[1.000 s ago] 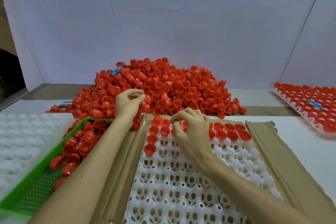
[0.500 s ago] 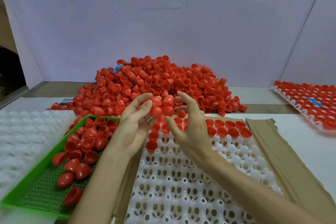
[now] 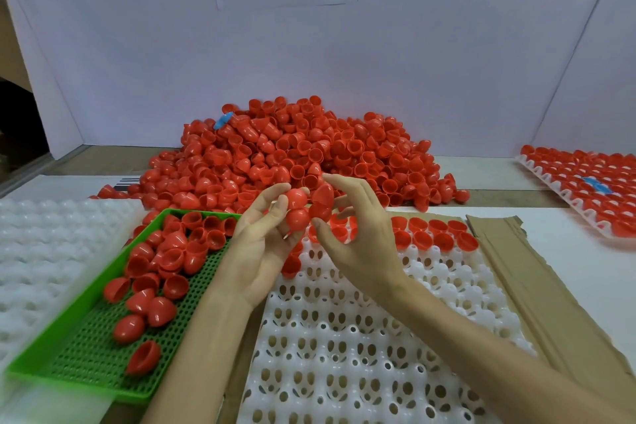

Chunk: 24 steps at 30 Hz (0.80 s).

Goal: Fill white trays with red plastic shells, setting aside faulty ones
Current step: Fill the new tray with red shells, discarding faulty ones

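Bench [image 3: 585, 262]: pile of red shells [image 3: 309, 155] heaped against the back wall, blue scrap [image 3: 223, 119] on its upper left.
White tray [image 3: 344, 354] centre front, on cardboard [image 3: 516, 272]. Only its far rows carry seated shells [image 3: 437, 234], open side up; the rest of the pockets are bare.
Empty white trays [image 3: 41, 251] lie far left, blurred.
Green tray [image 3: 103, 354] sits between them and the cardboard, perforated floor, loose shells mostly in its far half.
Filled tray [image 3: 568, 204] far right, well apart, every visible pocket red, blue scrap on top.
Left hand [image 3: 261, 241]: raised over the white tray's far edge, palm up, fingers curled round two shells [image 3: 297, 208], one above the other, domes toward the camera.
Right hand [image 3: 358, 237]: just beside it, grips a third shell [image 3: 321, 198] at the fingertips, probably thumb against index; contact is partly hidden. That shell touches or nearly touches the left hand's pair.
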Tool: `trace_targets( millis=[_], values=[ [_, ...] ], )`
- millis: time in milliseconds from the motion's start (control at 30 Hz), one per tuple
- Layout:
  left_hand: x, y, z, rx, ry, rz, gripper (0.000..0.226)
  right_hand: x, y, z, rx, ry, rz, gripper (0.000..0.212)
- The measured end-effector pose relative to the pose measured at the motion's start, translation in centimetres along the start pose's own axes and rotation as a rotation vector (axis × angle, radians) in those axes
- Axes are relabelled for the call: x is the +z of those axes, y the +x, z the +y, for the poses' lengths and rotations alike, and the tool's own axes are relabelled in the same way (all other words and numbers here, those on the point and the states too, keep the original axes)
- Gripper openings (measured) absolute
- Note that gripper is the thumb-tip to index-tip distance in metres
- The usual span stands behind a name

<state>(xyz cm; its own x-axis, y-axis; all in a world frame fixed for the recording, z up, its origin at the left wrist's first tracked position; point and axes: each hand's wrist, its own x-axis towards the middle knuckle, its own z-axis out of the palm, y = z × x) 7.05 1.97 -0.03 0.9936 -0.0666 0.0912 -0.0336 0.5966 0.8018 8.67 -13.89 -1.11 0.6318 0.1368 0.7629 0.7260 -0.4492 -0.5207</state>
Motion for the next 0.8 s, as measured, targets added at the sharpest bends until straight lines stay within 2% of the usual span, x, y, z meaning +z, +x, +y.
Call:
trace_targets(
  millis=[200,367,500,800],
  values=[
    [0.09,-0.08,0.13,0.047,-0.025,-0.026,0.018,-0.02,-0.05,-0.05,-0.018,0.014,0.042,0.067],
    [-0.29,-0.15,0.22,0.075,-0.125,-0.056,0.018,-0.04,-0.05,0.09,0.008,-0.001,0.035,0.052],
    [-0.21,-0.23,0.17,0.098,-0.155,-0.089,0.018,0.0,0.06,0.19,-0.025,-0.03,0.045,0.048],
    [-0.53,0.11,0.19,0.104,-0.223,-0.012,0.018,-0.32,0.15,0.5,-0.017,-0.104,0.122,0.019]
  ],
)
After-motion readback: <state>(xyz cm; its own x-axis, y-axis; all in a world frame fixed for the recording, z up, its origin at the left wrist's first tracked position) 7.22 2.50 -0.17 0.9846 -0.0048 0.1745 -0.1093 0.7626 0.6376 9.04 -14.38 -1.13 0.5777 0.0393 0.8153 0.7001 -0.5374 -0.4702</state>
